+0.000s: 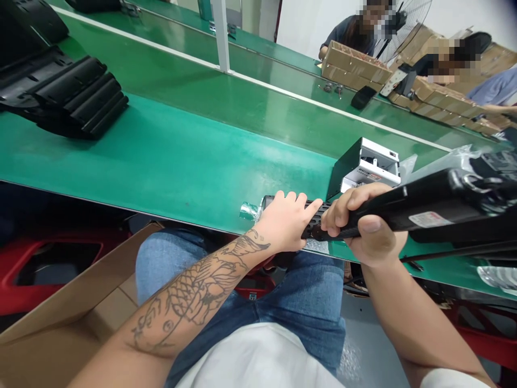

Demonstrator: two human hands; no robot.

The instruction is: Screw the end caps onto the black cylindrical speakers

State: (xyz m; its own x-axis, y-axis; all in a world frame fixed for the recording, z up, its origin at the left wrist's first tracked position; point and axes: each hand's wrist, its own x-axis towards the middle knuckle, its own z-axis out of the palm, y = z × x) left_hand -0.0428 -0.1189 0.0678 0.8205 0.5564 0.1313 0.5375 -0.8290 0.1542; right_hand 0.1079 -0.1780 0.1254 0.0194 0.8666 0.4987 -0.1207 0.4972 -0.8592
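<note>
A long black device [420, 207] with a slotted front part runs from the middle of the green bench up to the right, and both my hands are on it. My left hand [287, 222] is curled over the slotted part, its palm hiding much of that end. Farther back, my right hand [365, 223] wraps around the smooth body, thumb on the near side. A small white label [430, 219] sits on that body. Clear wrap with a green patch [249, 211] shows just beyond my left hand, at the device's front end.
A black-and-white box-shaped machine [365, 167] stands behind my right hand. Stacked black plastic shells [76, 91] lie at the far left. An open cardboard box [76, 323] is below the bench edge. Two people work across the bench beside cardboard cartons [355, 67]. A white post [220, 37] rises mid-bench.
</note>
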